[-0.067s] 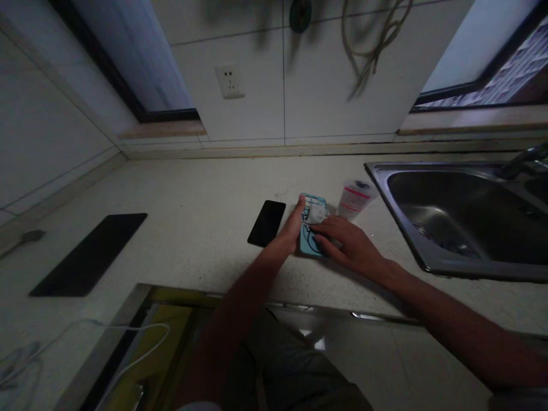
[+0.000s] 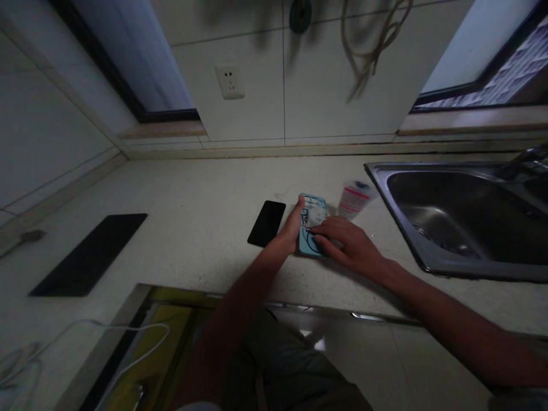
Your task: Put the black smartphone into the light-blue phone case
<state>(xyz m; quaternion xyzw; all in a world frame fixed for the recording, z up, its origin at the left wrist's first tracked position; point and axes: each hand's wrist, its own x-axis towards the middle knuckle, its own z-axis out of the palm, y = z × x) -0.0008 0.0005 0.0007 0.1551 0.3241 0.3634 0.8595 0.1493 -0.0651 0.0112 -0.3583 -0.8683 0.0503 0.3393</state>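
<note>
"Where's the blue phone case [image 2: 306,244]?"
"Over the counter [image 2: 205,194], between the black phone [image 2: 267,223] and plastic cup [image 2: 354,200], long axis running toward the wall [image 2: 257,123]."
"Grip?"
"I see the left hand [image 2: 291,230] gripping its edge; the right hand [image 2: 347,241] touches its face, whether gripping I can't tell."
"Writing?"
"Pink print on the cup, unreadable."

From my feed I see a pale blue case [image 2: 305,243], oblong with rounded corners, patterned face up, long sides running away from me. Dark curves mark its lower half; a whitish patch [image 2: 317,213], blurred, covers some of the upper. It's on or just above the counter [image 2: 214,194].
</note>
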